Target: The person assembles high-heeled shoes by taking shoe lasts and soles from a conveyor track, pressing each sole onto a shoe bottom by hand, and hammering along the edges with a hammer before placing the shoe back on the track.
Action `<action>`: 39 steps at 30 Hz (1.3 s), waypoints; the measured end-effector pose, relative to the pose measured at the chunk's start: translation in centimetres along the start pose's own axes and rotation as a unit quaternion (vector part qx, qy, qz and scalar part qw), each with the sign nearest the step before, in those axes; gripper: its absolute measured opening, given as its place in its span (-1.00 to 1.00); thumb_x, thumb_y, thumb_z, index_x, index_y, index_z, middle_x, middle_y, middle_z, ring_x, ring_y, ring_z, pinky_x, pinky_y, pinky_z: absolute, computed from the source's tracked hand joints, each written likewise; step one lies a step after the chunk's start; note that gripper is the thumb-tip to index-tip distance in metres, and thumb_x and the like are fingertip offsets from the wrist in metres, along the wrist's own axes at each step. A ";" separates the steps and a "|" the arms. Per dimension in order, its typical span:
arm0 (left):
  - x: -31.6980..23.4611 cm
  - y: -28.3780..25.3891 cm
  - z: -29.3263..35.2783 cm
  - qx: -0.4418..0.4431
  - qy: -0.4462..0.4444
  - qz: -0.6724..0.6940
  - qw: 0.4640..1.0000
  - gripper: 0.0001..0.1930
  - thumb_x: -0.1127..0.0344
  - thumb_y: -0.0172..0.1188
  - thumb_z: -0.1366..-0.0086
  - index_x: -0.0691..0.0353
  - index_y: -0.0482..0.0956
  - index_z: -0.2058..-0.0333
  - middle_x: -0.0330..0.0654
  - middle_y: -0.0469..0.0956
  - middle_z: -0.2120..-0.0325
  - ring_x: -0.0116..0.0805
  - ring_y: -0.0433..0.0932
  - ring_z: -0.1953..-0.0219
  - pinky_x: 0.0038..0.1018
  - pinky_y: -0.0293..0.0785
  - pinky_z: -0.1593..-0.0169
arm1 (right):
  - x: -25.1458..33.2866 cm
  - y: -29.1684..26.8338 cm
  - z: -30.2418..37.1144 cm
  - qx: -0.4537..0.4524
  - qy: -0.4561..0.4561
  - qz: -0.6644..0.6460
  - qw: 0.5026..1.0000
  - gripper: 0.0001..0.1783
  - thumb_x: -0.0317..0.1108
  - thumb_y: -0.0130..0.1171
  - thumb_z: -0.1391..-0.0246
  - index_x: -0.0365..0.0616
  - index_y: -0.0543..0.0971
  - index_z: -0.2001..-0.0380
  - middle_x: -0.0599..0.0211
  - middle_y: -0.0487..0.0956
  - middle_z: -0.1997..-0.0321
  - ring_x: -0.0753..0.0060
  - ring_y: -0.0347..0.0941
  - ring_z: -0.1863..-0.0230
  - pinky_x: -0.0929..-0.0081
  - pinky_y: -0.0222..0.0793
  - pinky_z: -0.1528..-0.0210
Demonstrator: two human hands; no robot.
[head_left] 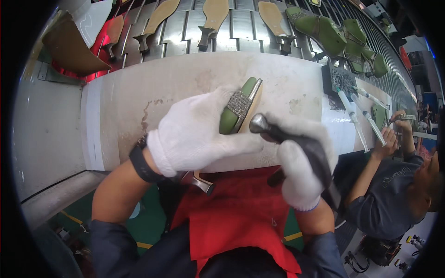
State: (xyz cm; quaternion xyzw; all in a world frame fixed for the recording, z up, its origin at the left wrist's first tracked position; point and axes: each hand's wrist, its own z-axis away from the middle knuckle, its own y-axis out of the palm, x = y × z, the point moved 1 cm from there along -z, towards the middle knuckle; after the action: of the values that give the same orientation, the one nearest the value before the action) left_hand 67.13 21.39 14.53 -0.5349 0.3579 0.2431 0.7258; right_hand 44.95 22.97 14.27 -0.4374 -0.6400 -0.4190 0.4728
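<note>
Over the near edge of the white bench [139,92], the gloved left hand [194,134] grips a green high-heeled sandal [238,109] with a glittery strap, while the gloved right hand [301,162] clasps a small metal-headed hammer [262,125] just beside its sole.

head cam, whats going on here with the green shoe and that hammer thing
A person in white gloves works at a pale bench. The left hand grips a green high-heeled shoe with a sparkly strap, sole side up. The right hand holds a metal-headed hammer with its head right beside the sole. A conveyor behind carries more soles and green shoes. To the right, another person handles a similar shoe.
</note>
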 end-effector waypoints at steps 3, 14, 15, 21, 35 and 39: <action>0.3 1.6 -0.3 -0.066 0.019 -0.037 0.997 -0.27 0.07 0.58 -0.12 0.36 0.57 -0.18 0.16 0.72 0.12 0.21 0.74 0.06 -0.10 0.64 -0.05 | 0.2 -1.4 -3.0 0.047 0.061 0.167 0.983 -0.76 -0.49 0.28 -0.39 -0.32 0.66 -0.06 0.12 0.78 -0.02 0.35 0.74 -0.03 0.36 0.64 -0.11; -1.1 -1.6 2.7 -0.331 0.133 0.085 0.930 -0.22 0.31 0.62 -0.11 0.37 0.50 -0.29 -0.02 0.72 -0.06 -0.17 0.75 -0.08 -0.14 0.68 -0.14 | -5.3 -3.9 -7.6 -0.011 0.126 0.059 0.990 -0.74 -0.35 0.16 -0.49 -0.34 0.65 -0.01 0.08 0.75 -0.01 0.27 0.74 -0.06 0.36 0.64 -0.15; -2.6 -3.3 3.6 -0.338 0.134 0.079 0.928 -0.22 0.31 0.62 -0.11 0.37 0.50 -0.29 -0.02 0.72 -0.06 -0.17 0.75 -0.08 -0.14 0.68 -0.14 | -5.0 -3.8 -6.9 -0.023 0.139 0.051 0.989 -0.74 -0.35 0.14 -0.50 -0.35 0.64 -0.01 0.07 0.74 -0.02 0.25 0.74 -0.06 0.33 0.63 -0.18; -4.6 -3.2 3.9 -0.226 0.311 0.028 0.923 -0.30 0.45 0.50 -0.15 0.31 0.41 -0.26 0.02 0.59 -0.16 -0.16 0.59 -0.24 -0.21 0.48 -0.38 | 1.0 -0.9 -2.4 0.040 0.069 0.033 0.996 -0.67 -0.33 0.08 -0.50 -0.42 0.57 -0.08 -0.16 0.70 -0.12 0.01 0.69 -0.20 0.14 0.60 -0.29; -5.7 0.9 4.6 -0.296 0.343 -0.009 0.891 -0.27 0.60 0.45 0.04 0.37 0.49 -0.20 0.13 0.60 -0.08 0.20 0.66 -0.12 -0.11 0.61 -0.20 | 11.1 0.1 -0.1 0.102 -0.014 0.063 0.993 -0.41 -0.18 0.48 -0.28 -0.43 0.50 -0.11 -0.30 0.68 -0.15 -0.19 0.70 -0.17 -0.08 0.65 -0.28; -5.4 2.1 5.9 -0.330 0.360 -0.015 0.872 -0.22 0.57 0.45 0.04 0.45 0.46 -0.26 0.18 0.59 -0.07 0.28 0.64 -0.12 0.01 0.59 -0.22 | 11.8 0.4 0.1 0.152 0.013 0.109 0.982 -0.47 -0.28 0.37 -0.32 -0.45 0.48 -0.18 -0.26 0.69 -0.16 -0.14 0.70 -0.18 -0.01 0.63 -0.32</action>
State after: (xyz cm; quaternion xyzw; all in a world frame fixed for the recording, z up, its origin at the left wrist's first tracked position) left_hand 63.73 27.83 18.45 -0.7991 0.4853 0.1271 0.3314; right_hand 43.28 25.12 25.78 -0.4223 -0.6383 -0.2683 0.5850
